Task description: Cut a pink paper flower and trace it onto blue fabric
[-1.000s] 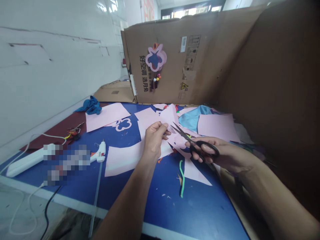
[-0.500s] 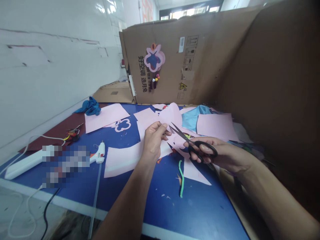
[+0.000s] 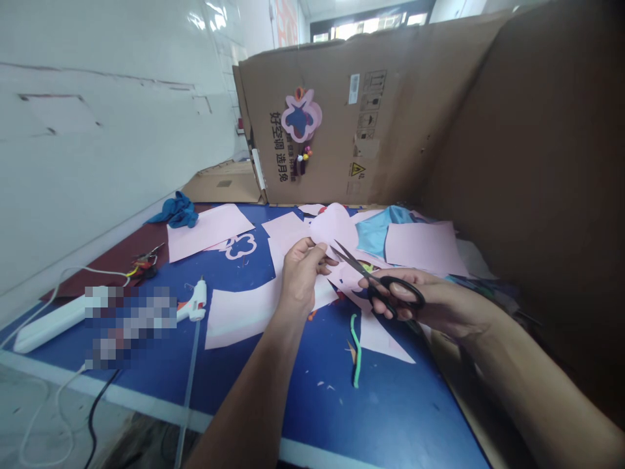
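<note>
My left hand pinches the lower edge of a rounded pink paper piece between thumb and fingers. Through the handle loops of black scissors go the thumb and fingers of my right hand. The blades are parted and point up and left, their tips beside the paper's lower edge. Whether they touch the paper I cannot tell. Beneath both hands lie more pink sheets on the blue table. A green fuzzy stem rests nearer to me.
At left lie a white glue gun, a white power strip with cords and small pliers-like tools. Blue cloth and a flower cutout sit farther back. Cardboard walls the back and right; a flower ornament hangs there.
Both hands, the scissors and the paper keep nearly the same positions. The rounded paper tilts slightly differently, and the whole view has shifted a little.
</note>
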`<state>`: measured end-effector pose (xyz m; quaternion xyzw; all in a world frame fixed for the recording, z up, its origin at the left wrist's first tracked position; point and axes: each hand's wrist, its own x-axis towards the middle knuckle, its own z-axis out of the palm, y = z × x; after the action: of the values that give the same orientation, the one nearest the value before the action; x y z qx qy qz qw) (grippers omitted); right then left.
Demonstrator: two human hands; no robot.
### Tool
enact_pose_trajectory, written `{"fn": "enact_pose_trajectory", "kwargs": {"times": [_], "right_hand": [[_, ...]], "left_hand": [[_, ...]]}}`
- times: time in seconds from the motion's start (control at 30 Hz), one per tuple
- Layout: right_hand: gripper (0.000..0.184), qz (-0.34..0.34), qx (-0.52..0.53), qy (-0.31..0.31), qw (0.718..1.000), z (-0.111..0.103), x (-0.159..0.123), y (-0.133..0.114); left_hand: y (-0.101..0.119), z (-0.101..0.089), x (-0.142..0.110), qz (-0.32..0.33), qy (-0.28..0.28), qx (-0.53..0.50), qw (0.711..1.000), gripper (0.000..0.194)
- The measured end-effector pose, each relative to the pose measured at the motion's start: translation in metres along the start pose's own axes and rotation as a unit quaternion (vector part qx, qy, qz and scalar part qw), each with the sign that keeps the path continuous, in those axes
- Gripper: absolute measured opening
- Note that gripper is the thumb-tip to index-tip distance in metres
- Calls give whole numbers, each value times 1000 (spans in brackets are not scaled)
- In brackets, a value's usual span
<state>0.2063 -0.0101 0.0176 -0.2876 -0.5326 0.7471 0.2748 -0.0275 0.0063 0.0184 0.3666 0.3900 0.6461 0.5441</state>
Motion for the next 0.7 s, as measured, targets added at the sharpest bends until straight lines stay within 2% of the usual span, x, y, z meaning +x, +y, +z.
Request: {"fn": "enact_pose_trajectory", "kwargs": {"times": [0.33,0.7], "right_hand": [[53,6,9,4,1000,6,-1,-4],[53,5,4,-3,1000,6,-1,-3]], "left_hand": [[0,1,-1,-11,-7,-18,1000,30],[-1,-2,1,-59,-21,-80,995,39]]}}
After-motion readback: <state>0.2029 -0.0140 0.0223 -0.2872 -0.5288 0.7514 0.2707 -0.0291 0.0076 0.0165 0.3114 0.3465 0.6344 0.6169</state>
